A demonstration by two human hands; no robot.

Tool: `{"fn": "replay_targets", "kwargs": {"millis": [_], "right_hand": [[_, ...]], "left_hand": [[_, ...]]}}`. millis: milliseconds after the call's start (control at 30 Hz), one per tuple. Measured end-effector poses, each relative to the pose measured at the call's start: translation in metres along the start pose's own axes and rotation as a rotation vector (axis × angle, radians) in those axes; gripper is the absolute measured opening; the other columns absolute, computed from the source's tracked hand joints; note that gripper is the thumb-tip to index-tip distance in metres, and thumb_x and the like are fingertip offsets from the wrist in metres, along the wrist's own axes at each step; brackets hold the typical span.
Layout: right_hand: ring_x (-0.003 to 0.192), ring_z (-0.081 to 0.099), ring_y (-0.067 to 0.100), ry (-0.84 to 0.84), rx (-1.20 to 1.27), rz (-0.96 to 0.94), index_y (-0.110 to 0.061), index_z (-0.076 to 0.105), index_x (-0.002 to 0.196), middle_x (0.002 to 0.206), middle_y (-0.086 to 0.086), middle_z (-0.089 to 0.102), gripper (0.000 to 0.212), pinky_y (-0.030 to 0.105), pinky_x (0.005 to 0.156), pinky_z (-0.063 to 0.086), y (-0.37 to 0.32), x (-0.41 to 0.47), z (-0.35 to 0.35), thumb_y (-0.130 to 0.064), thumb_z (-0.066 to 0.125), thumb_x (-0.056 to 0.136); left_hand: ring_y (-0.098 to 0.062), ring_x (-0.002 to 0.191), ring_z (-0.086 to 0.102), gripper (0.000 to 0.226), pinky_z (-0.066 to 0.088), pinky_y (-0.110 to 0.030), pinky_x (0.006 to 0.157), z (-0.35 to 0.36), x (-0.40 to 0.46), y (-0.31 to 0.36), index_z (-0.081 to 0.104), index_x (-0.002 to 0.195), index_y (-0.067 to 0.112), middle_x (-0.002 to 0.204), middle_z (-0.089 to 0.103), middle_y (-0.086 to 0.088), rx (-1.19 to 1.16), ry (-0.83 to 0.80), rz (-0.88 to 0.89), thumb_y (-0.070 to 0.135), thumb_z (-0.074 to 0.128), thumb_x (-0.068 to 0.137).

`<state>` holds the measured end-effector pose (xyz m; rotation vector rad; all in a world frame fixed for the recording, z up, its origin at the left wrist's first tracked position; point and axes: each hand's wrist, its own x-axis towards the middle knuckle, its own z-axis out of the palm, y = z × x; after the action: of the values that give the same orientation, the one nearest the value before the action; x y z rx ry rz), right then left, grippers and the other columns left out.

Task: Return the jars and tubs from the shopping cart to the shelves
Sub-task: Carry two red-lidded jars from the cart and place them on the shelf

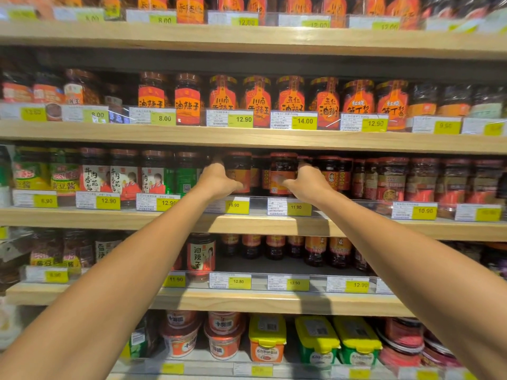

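Dark glass with red-orange labels marks the two jars in hand, both upright on the third shelf (247,223) counted from the top, each with its long axis vertical. The left jar (238,172) stands just ahead of the left hand (218,181), whose thumb side wraps its near face while the fingers curl round its left flank and out of sight behind it. The right jar (283,174) sits a little to the right of the first, apart from it, held by the right hand (307,185) from its right side, thumb lying across the label. Both hands are closed round their jars at about mid-height, arms stretched nearly straight forward, so neither arm is clearly the nearer; each jar lies directly beyond its own palm. Judging from the jars' bases, hidden behind the price strip (237,205), they seem to be seated or nearly seated on the board, so what remains is probably a short push inward and a release, each hand drawing back toward the body. Behind and beside the hands stand further jars of the same kind; outward to the left are green-lidded and pictured-label jars, to the right more dark jars. Below the forearms are further shelves of jars and tubs (267,338). No shopping cart is in view.
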<state>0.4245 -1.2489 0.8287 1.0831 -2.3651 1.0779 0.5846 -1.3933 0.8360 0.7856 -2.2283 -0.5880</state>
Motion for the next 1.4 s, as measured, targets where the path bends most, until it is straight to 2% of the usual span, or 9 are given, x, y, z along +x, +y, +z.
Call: {"fn": "replay_targets", "kwargs": {"millis": [100,267,433,500,533,633,833,1067,1400], "right_hand": [[0.090,0.063,0.026,0.006,-0.010,0.013,-0.011,0.058,0.108,0.102,0.007,0.064,0.048,0.043,0.083,0.057,-0.002,-0.001,0.001,-0.054,0.068,0.088],[0.088,0.063,0.025,-0.009,-0.024,0.028,-0.010,0.058,0.111,0.102,0.007,0.064,0.045,0.042,0.081,0.057,-0.005,-0.004,-0.001,-0.050,0.066,0.091],[0.069,0.057,0.021,-0.068,-0.067,0.011,-0.007,0.057,0.086,0.084,0.008,0.062,0.049,0.035,0.062,0.045,-0.005,-0.024,-0.018,-0.056,0.058,0.094],[0.082,0.063,0.023,-0.029,-0.077,-0.026,-0.005,0.057,0.107,0.092,0.007,0.065,0.066,0.037,0.066,0.050,0.003,-0.039,-0.026,-0.068,0.054,0.089],[0.097,0.064,0.026,-0.007,-0.074,-0.055,-0.006,0.053,0.126,0.105,0.009,0.068,0.079,0.041,0.076,0.054,0.009,-0.048,-0.029,-0.073,0.053,0.087],[0.127,0.054,0.024,0.050,-0.026,-0.153,-0.018,0.038,0.150,0.139,0.004,0.059,0.084,0.043,0.102,0.047,0.030,-0.078,-0.037,-0.071,0.055,0.087],[0.137,0.041,0.009,0.163,-0.123,-0.256,-0.023,0.042,0.149,0.149,-0.007,0.048,0.063,0.028,0.112,0.035,0.088,-0.144,-0.066,-0.052,0.059,0.096],[0.139,0.040,0.015,0.093,-0.380,-0.048,-0.024,0.040,0.150,0.151,-0.003,0.047,0.066,0.035,0.112,0.038,0.191,-0.231,-0.134,-0.056,0.057,0.095],[0.143,0.033,0.011,0.048,-0.523,0.314,-0.032,0.035,0.152,0.156,-0.009,0.038,0.067,0.035,0.113,0.036,0.328,-0.396,-0.285,-0.062,0.053,0.095]], "left_hand": [[-0.033,0.105,0.061,0.053,0.054,-0.041,0.086,0.004,-0.001,-0.001,0.057,0.105,0.007,0.112,0.062,-0.012,0.097,0.098,-0.011,0.044,0.083,0.076],[-0.031,0.101,0.063,0.052,0.055,-0.039,0.080,0.013,0.000,-0.005,0.056,0.096,0.012,0.108,0.067,-0.010,0.159,0.123,0.006,0.057,0.076,0.078],[-0.034,0.102,0.062,0.062,0.051,-0.040,0.076,0.004,-0.016,-0.011,0.055,0.108,0.009,0.114,0.064,-0.012,0.185,0.152,0.089,0.065,0.063,0.083],[-0.032,0.117,0.058,0.071,0.052,-0.044,0.087,-0.001,-0.031,-0.019,0.047,0.131,0.012,0.131,0.059,-0.008,0.201,0.225,0.180,0.063,0.061,0.085],[-0.029,0.121,0.057,0.070,0.052,-0.045,0.092,-0.001,-0.040,-0.023,0.043,0.138,0.016,0.135,0.057,-0.005,0.180,0.255,0.239,0.059,0.061,0.087],[-0.020,0.121,0.057,0.054,0.049,-0.043,0.097,0.005,-0.071,-0.029,0.047,0.138,0.025,0.134,0.057,0.004,0.059,0.297,0.487,0.042,0.063,0.090],[-0.012,0.112,0.058,0.043,0.050,-0.038,0.092,0.057,-0.115,0.006,0.053,0.132,0.025,0.126,0.057,0.009,-0.055,0.061,0.805,0.032,0.065,0.092],[-0.017,0.129,0.051,0.053,0.050,-0.045,0.099,0.172,-0.152,0.082,0.050,0.136,0.029,0.136,0.055,0.007,-0.075,-0.220,1.023,0.052,0.053,0.088],[-0.026,0.128,0.052,0.070,0.045,-0.041,0.105,0.319,-0.268,0.244,0.050,0.140,0.020,0.141,0.054,-0.004,-0.076,-0.467,1.254,0.066,0.042,0.087]]}}
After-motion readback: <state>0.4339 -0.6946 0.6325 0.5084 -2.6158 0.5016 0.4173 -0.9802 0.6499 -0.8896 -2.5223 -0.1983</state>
